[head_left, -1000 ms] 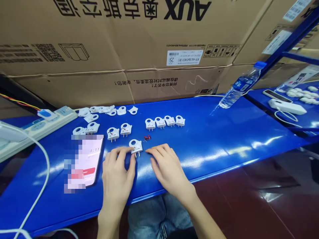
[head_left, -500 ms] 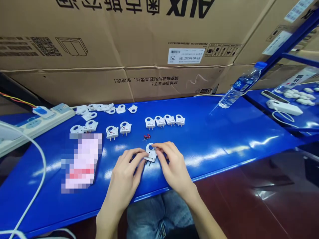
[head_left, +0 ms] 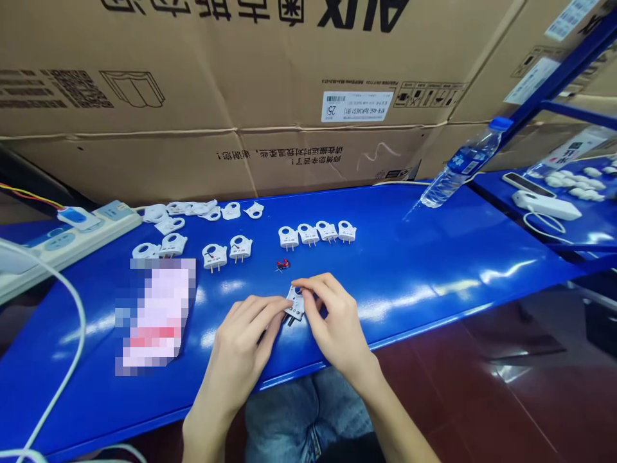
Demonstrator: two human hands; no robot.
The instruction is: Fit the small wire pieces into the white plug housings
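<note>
A white two-pin plug housing with a ring-shaped top (head_left: 295, 307) is held just above the table, tilted, its dark pins pointing toward me. My left hand (head_left: 248, 337) is closed on its left side, thumb beneath and fingers over the edge. At the upper right edge, my right hand (head_left: 335, 315) pinches it between thumb and forefinger; anything small under those fingertips is hidden. Just beyond lies a little bundle of red and black wires (head_left: 283, 264). Farther back, several similar white plugs (head_left: 317, 234) stand in a row, and two more plugs (head_left: 226, 252) stand to their left.
Loose white covers (head_left: 202, 209) lie along the back left, near a power strip (head_left: 91, 228) with a cable. A blurred pink packet (head_left: 161, 308) is on the left. A water bottle (head_left: 465, 164) stands back right, before a large carton (head_left: 284, 83).
The plug housing has tipped in my fingers and shifted slightly right, so its face appears narrower and darker. Both hands keep their hold; the view has shifted slightly.
</note>
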